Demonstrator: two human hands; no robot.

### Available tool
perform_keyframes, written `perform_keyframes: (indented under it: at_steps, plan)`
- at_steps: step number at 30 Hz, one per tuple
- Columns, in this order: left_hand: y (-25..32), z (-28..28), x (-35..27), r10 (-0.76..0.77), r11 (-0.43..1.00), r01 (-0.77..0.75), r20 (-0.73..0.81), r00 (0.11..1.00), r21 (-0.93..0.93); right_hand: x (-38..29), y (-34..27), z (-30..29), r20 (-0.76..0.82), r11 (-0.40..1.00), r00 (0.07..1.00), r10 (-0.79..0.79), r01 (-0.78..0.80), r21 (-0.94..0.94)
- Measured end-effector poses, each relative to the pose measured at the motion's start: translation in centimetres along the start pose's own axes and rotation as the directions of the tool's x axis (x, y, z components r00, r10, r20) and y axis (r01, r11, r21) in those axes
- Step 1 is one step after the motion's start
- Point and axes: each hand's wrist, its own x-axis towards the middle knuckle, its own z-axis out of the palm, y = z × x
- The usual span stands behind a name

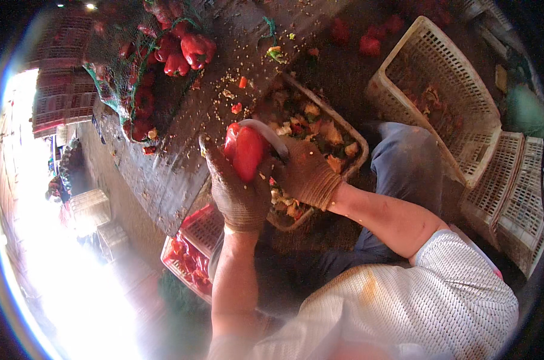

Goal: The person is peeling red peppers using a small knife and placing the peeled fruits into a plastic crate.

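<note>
My left hand point(236, 193), in a soiled brown knit glove, is wrapped around a red bell pepper point(249, 153). My right hand point(306, 173), gloved alike, grips a knife with a curved metal blade point(267, 132). The blade arcs over the top of the pepper and seems to touch it; whether it has cut in cannot be told. The knife's handle is hidden inside my right fist. Below both hands stands a plastic crate point(362, 144) holding pepper cores, stems and scraps.
A green mesh sack point(114, 99) of red peppers lies on the seed-strewn table point(164, 180). Another crate point(170, 252) at lower left holds red pepper pieces. On the right, a tilted plastic crate point(492, 117) stands beside stacked crates point(519, 180). Glare whitens the lower left.
</note>
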Motion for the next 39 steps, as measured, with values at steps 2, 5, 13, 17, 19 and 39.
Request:
perform_keyframes:
  at_steps: [2, 5, 13, 17, 19, 39]
  plan:
    - [-1.5, 0.4, 0.7, -0.027, 0.996, 0.023, -0.042, 0.999, -0.087, 0.2, -0.6, -0.1, 0.037, 0.996, 0.999, 0.018, -0.014, -0.088]
    - [-2.0, 0.5, 1.3, -0.231, 0.890, 0.223, 0.029, 0.973, -0.397, -0.3, -1.1, 0.1, 0.130, 0.966, 0.962, 0.242, -0.226, -0.122]
    - [1.1, 1.7, 2.6, -0.045, 0.976, 0.011, -0.150, 0.988, -0.217, -2.0, 3.5, 3.0, 0.351, 0.904, 0.935, -0.047, 0.189, -0.384]
    - [-1.3, 0.7, 4.1, -0.446, 0.562, 0.264, -0.018, 0.895, -0.784, -2.7, 1.8, 3.3, 0.377, 0.900, 0.926, 0.027, 0.141, -0.411]
    - [-3.3, 0.2, 5.1, -0.601, 0.405, 0.275, -0.027, 0.798, -0.872, -3.3, 1.7, 2.6, 0.446, 0.819, 0.891, -0.087, 0.319, -0.477]
    - [0.8, -0.3, 1.4, -0.249, 0.531, 0.510, 0.450, 0.857, -0.677, -2.1, -0.1, -4.8, 0.156, 0.871, 0.987, 0.048, -0.118, 0.477]
